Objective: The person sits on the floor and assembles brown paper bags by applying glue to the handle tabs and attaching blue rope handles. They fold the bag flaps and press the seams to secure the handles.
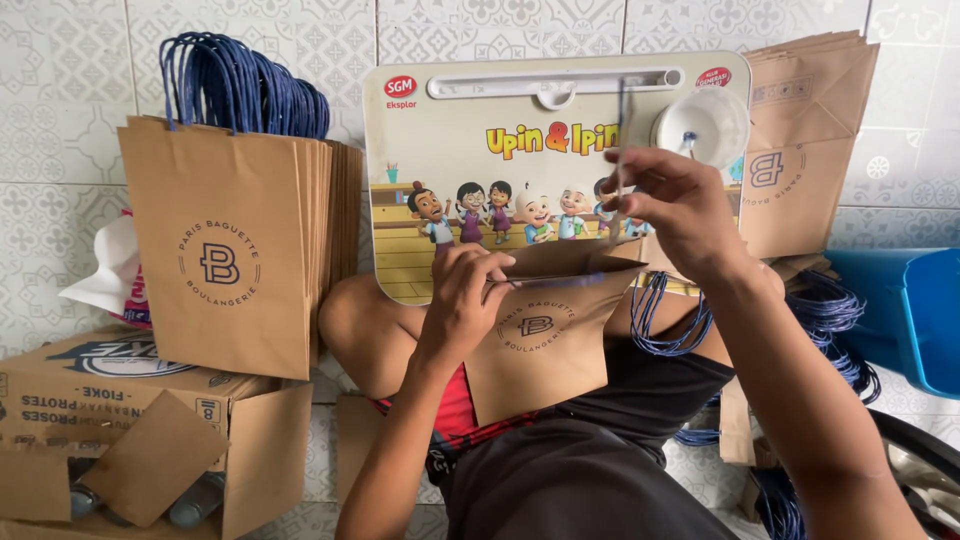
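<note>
Showing are one open brown cardboard box (120, 400), one cartoon-printed plastic lap board (450, 150), two blue plastic tubs (915, 315) and two bare hands (460, 300).

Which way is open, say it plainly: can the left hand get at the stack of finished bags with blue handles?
Probably yes. The left hand grips the brown paper bag on the lap; the stack of finished bags stands just to its left, nothing between, though it must let go first.
</note>
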